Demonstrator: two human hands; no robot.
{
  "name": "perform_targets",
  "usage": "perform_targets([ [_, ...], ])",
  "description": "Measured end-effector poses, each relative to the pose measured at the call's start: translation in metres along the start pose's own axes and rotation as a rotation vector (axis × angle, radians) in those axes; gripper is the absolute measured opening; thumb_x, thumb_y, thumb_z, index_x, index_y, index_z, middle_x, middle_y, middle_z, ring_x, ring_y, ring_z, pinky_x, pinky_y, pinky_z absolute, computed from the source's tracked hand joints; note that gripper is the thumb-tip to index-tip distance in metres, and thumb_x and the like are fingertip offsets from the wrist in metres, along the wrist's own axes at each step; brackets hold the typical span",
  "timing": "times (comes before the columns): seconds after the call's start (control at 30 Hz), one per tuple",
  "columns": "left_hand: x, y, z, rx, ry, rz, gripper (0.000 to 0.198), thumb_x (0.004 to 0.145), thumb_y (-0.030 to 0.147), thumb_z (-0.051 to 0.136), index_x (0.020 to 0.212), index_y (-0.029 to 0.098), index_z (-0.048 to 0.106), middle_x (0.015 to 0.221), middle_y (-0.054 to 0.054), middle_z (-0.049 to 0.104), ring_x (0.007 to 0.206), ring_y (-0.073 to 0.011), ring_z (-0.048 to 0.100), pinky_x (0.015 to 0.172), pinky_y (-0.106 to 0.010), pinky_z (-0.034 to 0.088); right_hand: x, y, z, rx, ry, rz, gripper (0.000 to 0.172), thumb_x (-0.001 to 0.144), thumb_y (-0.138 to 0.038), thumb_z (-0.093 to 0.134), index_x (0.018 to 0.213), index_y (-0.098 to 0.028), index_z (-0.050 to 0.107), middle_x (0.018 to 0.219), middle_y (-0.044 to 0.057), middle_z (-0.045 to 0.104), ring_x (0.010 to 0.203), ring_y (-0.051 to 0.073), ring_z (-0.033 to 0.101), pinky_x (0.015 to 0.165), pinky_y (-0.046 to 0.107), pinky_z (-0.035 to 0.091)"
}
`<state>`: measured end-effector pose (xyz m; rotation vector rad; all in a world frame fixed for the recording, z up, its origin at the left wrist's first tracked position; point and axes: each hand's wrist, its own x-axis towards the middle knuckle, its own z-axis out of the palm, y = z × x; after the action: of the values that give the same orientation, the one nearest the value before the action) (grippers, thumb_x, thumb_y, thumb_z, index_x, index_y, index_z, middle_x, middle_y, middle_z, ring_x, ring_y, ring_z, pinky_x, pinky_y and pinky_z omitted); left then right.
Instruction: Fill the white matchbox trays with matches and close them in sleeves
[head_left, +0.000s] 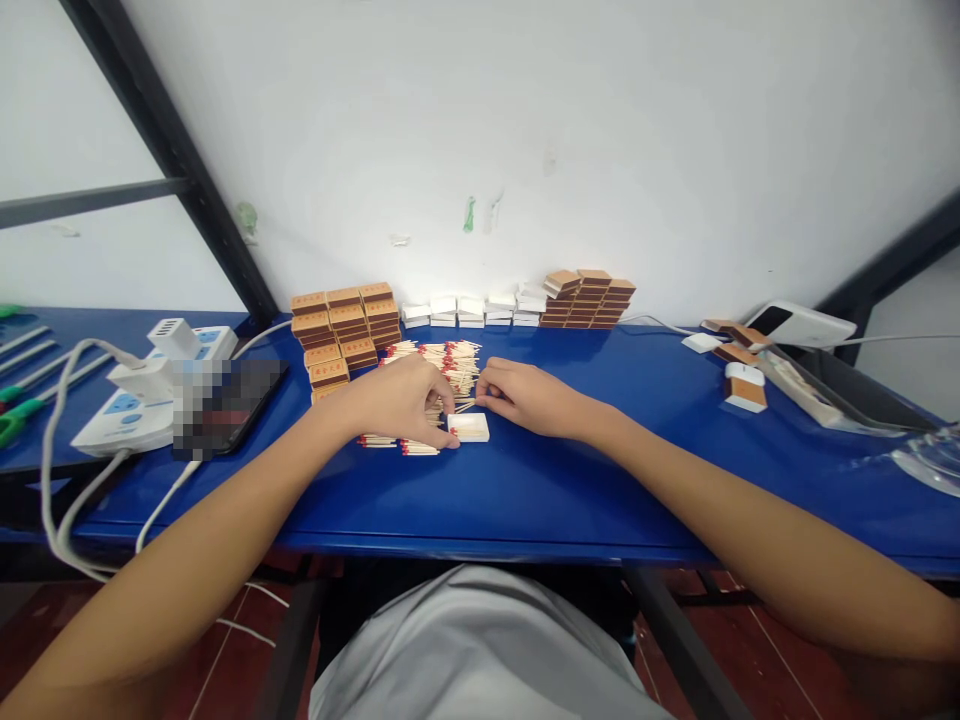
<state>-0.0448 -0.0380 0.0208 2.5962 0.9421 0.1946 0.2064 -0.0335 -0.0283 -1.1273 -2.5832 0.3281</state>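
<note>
A small white matchbox tray (472, 431) lies on the blue table, with a few red-tipped matches at its left end. My left hand (411, 398) grips the tray's left end between thumb and fingers. Just above the tray's right side, my right hand (525, 398) is closed in a pinch on matches (466, 405) that point left. Behind and between the hands spreads a pile of loose matches (459, 360) with red heads. Small bundles of matches (420, 448) lie at the near left of the tray, partly covered by my left hand.
Stacked brown matchboxes (345, 320) stand at the back left, more stacks (589, 300) at the back right. White trays (471, 310) line the wall between them. A power strip (124, 420) and phone (229, 410) lie left; loose boxes (745, 392) and a white device (802, 322) lie right.
</note>
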Motion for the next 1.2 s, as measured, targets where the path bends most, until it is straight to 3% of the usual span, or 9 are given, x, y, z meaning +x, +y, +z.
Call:
perform_targets([
  [0.33,0.0,-0.002,0.001,-0.032,-0.003,0.029,0.031,0.072,0.042,0.089,0.086,0.015,0.083,0.054,0.004,0.057,0.052,-0.0106,0.045,0.056,-0.026,0.03,-0.004,0.006,-0.005,0.077,-0.035,-0.075,0.014,0.106,-0.026,0.055,0.1,-0.02,0.066,0.1,0.007,0.061,0.081,0.018,0.055,0.073,0.029,0.04],
  [0.47,0.0,-0.003,0.001,-0.032,-0.013,0.019,0.032,0.072,0.042,0.088,0.088,0.015,0.084,0.055,0.004,0.059,0.052,-0.0107,0.046,0.055,-0.026,0.03,-0.004,0.002,-0.004,0.071,-0.02,-0.063,0.008,0.103,-0.025,0.061,0.106,-0.019,0.066,0.1,0.006,0.06,0.081,0.018,0.055,0.072,0.028,0.039],
  [0.87,0.0,0.001,-0.001,0.003,0.001,0.023,0.029,0.074,0.04,0.088,0.087,0.015,0.083,0.054,0.004,0.056,0.052,-0.0103,0.044,0.057,-0.026,0.03,-0.003,-0.002,-0.005,0.007,-0.079,-0.035,0.013,0.106,-0.024,0.054,0.101,-0.019,0.065,0.104,0.008,0.063,0.083,0.019,0.059,0.075,0.03,0.042],
  [1.1,0.001,-0.001,0.001,0.048,0.039,-0.007,0.03,0.075,0.043,0.087,0.084,0.015,0.081,0.056,0.004,0.057,0.051,-0.0101,0.044,0.055,-0.027,0.029,-0.014,-0.004,-0.021,0.007,0.033,-0.035,0.017,0.108,-0.03,0.053,0.101,-0.02,0.064,0.105,0.008,0.063,0.084,0.02,0.057,0.075,0.031,0.043],
  [1.2,0.002,-0.002,0.002,0.06,0.04,0.004,0.03,0.075,0.044,0.087,0.083,0.016,0.081,0.055,0.004,0.056,0.051,-0.0102,0.043,0.055,-0.027,0.029,-0.017,-0.015,-0.02,0.013,-0.009,-0.056,0.014,0.107,-0.028,0.055,0.101,-0.02,0.064,0.104,0.008,0.063,0.081,0.019,0.057,0.073,0.03,0.042],
])
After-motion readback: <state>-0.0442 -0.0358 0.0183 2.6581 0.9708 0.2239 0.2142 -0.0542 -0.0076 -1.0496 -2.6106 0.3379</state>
